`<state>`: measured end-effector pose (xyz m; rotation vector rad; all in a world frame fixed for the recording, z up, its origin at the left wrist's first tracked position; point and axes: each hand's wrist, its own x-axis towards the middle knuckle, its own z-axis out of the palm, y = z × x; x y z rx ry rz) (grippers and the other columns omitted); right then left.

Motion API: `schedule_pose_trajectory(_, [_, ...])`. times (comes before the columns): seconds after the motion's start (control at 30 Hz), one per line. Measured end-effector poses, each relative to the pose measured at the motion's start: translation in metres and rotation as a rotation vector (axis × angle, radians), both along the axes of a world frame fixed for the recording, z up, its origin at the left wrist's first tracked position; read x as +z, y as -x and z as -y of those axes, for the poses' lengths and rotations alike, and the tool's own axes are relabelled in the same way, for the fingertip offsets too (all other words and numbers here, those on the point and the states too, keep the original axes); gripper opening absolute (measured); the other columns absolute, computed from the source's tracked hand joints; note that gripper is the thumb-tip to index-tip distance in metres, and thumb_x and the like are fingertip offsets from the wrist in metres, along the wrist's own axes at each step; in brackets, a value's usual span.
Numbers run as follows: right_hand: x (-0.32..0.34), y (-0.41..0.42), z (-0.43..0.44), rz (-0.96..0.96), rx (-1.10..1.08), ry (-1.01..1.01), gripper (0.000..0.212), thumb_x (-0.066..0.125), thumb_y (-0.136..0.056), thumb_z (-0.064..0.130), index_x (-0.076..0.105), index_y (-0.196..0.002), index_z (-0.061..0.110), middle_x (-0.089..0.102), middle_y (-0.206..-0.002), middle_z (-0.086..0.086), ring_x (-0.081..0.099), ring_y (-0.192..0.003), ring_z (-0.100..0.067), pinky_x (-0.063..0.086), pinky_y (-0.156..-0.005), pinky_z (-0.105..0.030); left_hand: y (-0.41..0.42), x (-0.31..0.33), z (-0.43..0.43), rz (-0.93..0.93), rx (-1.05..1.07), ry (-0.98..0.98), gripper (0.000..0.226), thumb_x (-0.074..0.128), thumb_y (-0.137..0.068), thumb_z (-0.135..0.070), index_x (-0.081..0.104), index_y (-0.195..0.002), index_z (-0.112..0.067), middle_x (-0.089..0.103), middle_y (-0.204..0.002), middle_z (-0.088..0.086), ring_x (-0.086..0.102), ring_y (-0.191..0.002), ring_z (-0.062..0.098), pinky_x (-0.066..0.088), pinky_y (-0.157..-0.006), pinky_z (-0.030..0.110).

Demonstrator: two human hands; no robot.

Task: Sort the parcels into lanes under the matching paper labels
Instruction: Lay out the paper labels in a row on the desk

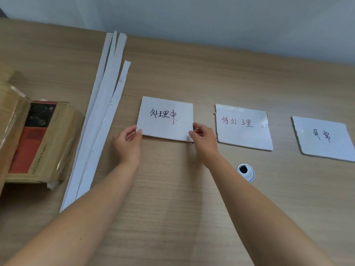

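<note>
On a pale wood-grain desk (pixel 172 208), a person's two hands grip a white rectangular paper label handwritten "处理中" in black and red ink (pixel 165 118). The left hand (pixel 127 144) pinches that label's lower left corner, and the right hand (pixel 203 140) pinches its lower right corner. Just right of that label lies a second white paper label with red writing (pixel 243 127), and farther right of it a third white paper label with black writing (pixel 324 139). Long white paper strips (pixel 103 112) lie in a loose bundle left of the held label. Beyond them, well to its left, sit the brown tape-wrapped parcels with red and black print (pixel 38 143). A round white cable grommet (pixel 245 172) sits nearer the camera, to the held label's lower right.
</note>
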<state>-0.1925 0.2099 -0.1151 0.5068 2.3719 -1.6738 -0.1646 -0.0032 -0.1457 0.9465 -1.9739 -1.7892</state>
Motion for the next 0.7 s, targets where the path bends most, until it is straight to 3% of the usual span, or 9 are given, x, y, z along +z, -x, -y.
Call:
schedule_pose_trajectory(0.1, [0.004,0.003,0.006,0.048,0.024,0.090,0.027,0.062,-0.087,0.019,0.069,-0.113,0.020,0.044,-0.104,0.001,0.052,-0.086,-0.010,0.043,-0.079,-0.010,0.002,-0.004,0.005,0.021,-0.056,0.036,0.025,0.070,-0.088,-0.010,0.071,-0.113,-0.010,0.063,-0.123,0.012,0.066,-0.090,-0.004,0.049,-0.077,0.004])
schedule_pose_trajectory(0.2, [0.002,0.001,0.006,0.051,0.091,0.107,0.041,0.063,-0.072,0.036,0.070,-0.112,0.030,0.047,-0.121,-0.007,0.052,-0.107,-0.018,0.039,-0.101,-0.029,0.003,-0.001,0.007,0.059,-0.130,0.063,0.030,0.070,-0.088,-0.011,0.068,-0.118,-0.015,0.061,-0.123,0.008,0.062,-0.088,-0.006,0.048,-0.074,0.003])
schedule_pose_trajectory(0.27, [0.005,-0.005,0.002,0.054,0.061,0.157,0.036,0.065,-0.084,0.026,0.065,-0.121,0.025,0.043,-0.133,-0.006,0.055,-0.110,-0.014,0.043,-0.099,-0.027,0.000,0.009,0.013,0.114,-0.153,0.034,0.033,0.069,-0.090,-0.015,0.065,-0.122,-0.020,0.063,-0.111,-0.001,0.059,-0.084,-0.002,0.046,-0.070,0.008])
schedule_pose_trajectory(0.37, [0.000,-0.019,-0.009,0.060,0.013,0.152,0.044,0.061,-0.096,0.015,0.052,-0.138,0.021,0.039,-0.140,-0.002,0.056,-0.110,-0.006,0.047,-0.083,-0.021,-0.011,0.025,0.030,0.148,-0.158,-0.118,0.027,0.066,-0.092,-0.017,0.066,-0.119,-0.018,0.065,-0.086,-0.004,0.060,-0.072,0.008,0.048,-0.072,0.020])
schedule_pose_trajectory(0.43, [0.004,-0.037,-0.012,0.079,0.038,0.089,0.038,0.059,-0.097,0.013,0.055,-0.134,0.021,0.035,-0.136,-0.002,0.056,-0.114,-0.010,0.049,-0.088,-0.024,-0.030,0.037,0.041,0.169,-0.180,-0.114,0.017,0.065,-0.093,-0.014,0.071,-0.108,-0.014,0.064,-0.075,0.000,0.058,-0.067,0.012,0.049,-0.068,0.023])
schedule_pose_trajectory(0.5, [0.005,-0.057,-0.015,0.109,0.075,0.017,0.032,0.059,-0.096,0.011,0.059,-0.127,0.020,0.034,-0.132,-0.002,0.054,-0.116,-0.013,0.048,-0.101,-0.030,-0.054,0.047,0.053,0.197,-0.213,-0.034,0.009,0.064,-0.093,-0.014,0.072,-0.098,-0.015,0.064,-0.074,0.003,0.057,-0.069,0.014,0.048,-0.065,0.023])
schedule_pose_trajectory(0.53, [0.008,-0.067,-0.017,0.126,0.099,-0.021,0.030,0.058,-0.096,0.010,0.059,-0.125,0.018,0.033,-0.130,-0.002,0.053,-0.113,-0.012,0.048,-0.099,-0.026,-0.068,0.052,0.061,0.204,-0.231,0.025,0.008,0.064,-0.093,-0.014,0.072,-0.095,-0.015,0.065,-0.075,0.004,0.058,-0.069,0.015,0.047,-0.065,0.024])
schedule_pose_trajectory(0.6, [0.022,-0.087,-0.020,0.152,0.168,-0.118,0.029,0.054,-0.097,0.012,0.059,-0.125,0.016,0.031,-0.127,-0.001,0.052,-0.104,-0.011,0.046,-0.083,-0.017,-0.098,0.061,0.080,0.208,-0.271,0.199,0.007,0.065,-0.093,-0.011,0.071,-0.092,-0.011,0.065,-0.081,0.005,0.058,-0.070,0.015,0.045,-0.066,0.022])
schedule_pose_trajectory(0.7, [0.046,-0.110,-0.025,0.167,0.184,-0.192,0.029,0.048,-0.096,0.011,0.060,-0.122,0.017,0.035,-0.128,-0.003,0.053,-0.102,-0.015,0.046,-0.083,-0.028,-0.146,0.067,0.110,0.281,-0.344,0.556,0.008,0.069,-0.089,-0.010,0.066,-0.096,-0.007,0.058,-0.096,0.007,0.059,-0.085,0.023,0.043,-0.069,0.025])
